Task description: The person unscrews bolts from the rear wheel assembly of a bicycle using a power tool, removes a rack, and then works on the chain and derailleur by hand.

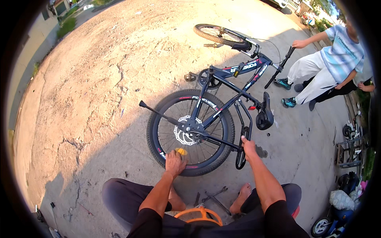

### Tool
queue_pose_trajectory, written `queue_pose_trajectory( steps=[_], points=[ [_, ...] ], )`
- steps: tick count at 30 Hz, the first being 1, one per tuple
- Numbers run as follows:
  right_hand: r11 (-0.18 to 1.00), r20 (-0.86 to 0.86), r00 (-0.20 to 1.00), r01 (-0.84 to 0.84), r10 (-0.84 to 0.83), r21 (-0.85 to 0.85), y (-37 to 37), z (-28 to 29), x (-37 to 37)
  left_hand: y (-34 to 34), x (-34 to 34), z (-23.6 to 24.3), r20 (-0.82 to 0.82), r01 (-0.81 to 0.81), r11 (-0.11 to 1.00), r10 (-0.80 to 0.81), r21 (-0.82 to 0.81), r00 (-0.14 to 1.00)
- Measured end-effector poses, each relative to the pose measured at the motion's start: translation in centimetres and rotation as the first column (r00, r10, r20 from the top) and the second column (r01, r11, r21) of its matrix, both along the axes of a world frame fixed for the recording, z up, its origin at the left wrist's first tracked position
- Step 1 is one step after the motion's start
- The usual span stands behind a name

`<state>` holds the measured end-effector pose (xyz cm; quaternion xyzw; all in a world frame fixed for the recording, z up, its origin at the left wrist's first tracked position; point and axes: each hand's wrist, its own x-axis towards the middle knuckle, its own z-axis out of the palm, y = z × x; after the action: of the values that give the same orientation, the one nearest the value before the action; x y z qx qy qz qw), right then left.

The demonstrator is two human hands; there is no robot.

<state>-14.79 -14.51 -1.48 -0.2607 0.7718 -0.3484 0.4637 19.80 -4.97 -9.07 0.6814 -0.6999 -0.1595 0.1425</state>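
Note:
A dark blue bicycle (222, 79) lies tipped on its side in front of me, its saddle (264, 115) pointing right. My left hand (176, 162) is closed over the near edge of the rear wheel (189, 172), fingers reaching past the rim beside a yellow reflector (181, 151). A silver brake disc (179, 137) shows at the hub, and a black kickstand (156, 113) sticks out to the left. My right hand (249, 147) is wrapped round the black rear rack (241, 158); its fingertips are partly hidden.
Another person (343, 51) stands at the far right, one hand on the handlebar (283, 65); someone else is partly behind. Between my feet lie wrenches (216, 193) near an orange ring-shaped frame (198, 214). Parked bikes and bundles (342, 200) line the right edge.

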Motion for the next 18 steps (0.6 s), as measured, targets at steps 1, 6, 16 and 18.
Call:
queue_pose_trajectory(
  steps=[1,6,16,18],
  points=[
    [1.000,0.003,1.000,-0.015,0.015,-0.005,0.0,0.3,-0.2,0.2,0.0,0.5,0.014,0.003,1.000,-0.003,0.004,1.000],
    [0.997,-0.020,0.999,-0.047,0.048,0.054,0.2,1.9,-0.7,1.9,-2.0,3.0,0.007,-0.105,0.994,0.105,-0.019,0.994],
    [0.987,0.056,0.993,-0.111,0.105,0.118,0.5,4.4,0.4,4.0,-2.9,6.0,0.004,-0.231,0.973,0.231,-0.028,0.973],
    [0.983,0.109,0.988,-0.124,0.110,0.132,0.6,5.4,0.6,4.2,-2.7,6.2,0.004,-0.241,0.970,0.241,-0.017,0.970]
  ],
)
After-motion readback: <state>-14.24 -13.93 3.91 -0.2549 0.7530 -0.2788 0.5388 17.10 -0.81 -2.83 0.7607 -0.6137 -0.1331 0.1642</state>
